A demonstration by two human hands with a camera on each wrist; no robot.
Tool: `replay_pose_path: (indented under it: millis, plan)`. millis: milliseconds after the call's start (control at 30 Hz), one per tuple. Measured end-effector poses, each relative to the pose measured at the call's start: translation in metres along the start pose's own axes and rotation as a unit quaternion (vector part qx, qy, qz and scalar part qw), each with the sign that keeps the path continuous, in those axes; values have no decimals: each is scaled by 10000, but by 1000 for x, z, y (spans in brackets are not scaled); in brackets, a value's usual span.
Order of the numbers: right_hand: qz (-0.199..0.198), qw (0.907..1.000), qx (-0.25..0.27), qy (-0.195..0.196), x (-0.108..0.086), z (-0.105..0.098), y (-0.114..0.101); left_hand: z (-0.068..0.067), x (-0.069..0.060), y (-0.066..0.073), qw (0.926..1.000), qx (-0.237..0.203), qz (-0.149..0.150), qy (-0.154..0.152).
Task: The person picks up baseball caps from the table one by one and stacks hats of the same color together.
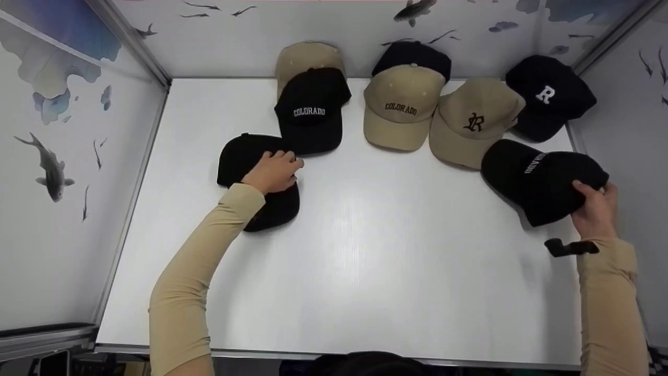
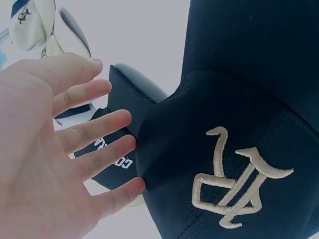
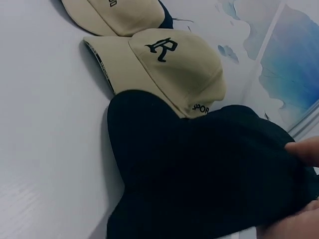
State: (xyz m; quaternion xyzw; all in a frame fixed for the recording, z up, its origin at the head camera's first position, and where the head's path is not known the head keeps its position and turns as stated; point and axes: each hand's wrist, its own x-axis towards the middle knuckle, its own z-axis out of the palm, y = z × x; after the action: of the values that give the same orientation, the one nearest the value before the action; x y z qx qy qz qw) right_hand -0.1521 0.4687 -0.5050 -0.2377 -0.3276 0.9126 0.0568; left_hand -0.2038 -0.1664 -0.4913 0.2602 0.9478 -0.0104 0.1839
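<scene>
At the left of the head view, my left hand [image 1: 274, 172] lies over a black cap [image 1: 235, 156]. The left wrist view shows the left hand [image 2: 65, 144] with fingers spread, their tips at the side of this dark cap [image 2: 174, 124], which carries a pale letter emblem. On the right, my right hand [image 1: 597, 209] pinches the back edge of a black cap [image 1: 553, 183] with white lettering, its brim pointing left towards a beige R cap [image 1: 469, 125]. In the right wrist view, thumb and fingers of the right hand [image 3: 299, 194] grip this dark cap [image 3: 199, 169].
Along the back stand a black COLORADO cap [image 1: 313, 109] overlapping a beige cap [image 1: 308, 55], a beige COLORADO cap [image 1: 399, 104] before a navy cap [image 1: 417, 55], and a navy R cap [image 1: 553, 94]. Walls enclose the white table [image 1: 355, 271] at back and sides.
</scene>
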Motion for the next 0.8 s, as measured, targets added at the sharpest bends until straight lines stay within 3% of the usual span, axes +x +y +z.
replay_pose_path:
  millis: [133, 300, 600, 800]
  plan:
    - [-389, 9983, -360, 260, -3, 13, -2, -1, 0, -1, 9999, -107, 10, -28]
    - [-686, 9928, -965, 197, -6, 29, -4, 0, -3, -3, 9999, -122, 30, -29]
    - [-1053, 9798, -1643, -432, -17, 54, 8, 4, -9, -6, 9995, -117, 167, 227]
    - [-994, 9678, -2024, -1122, -28, 75, 23, 5, -12, -6, 9992, -165, 247, 283]
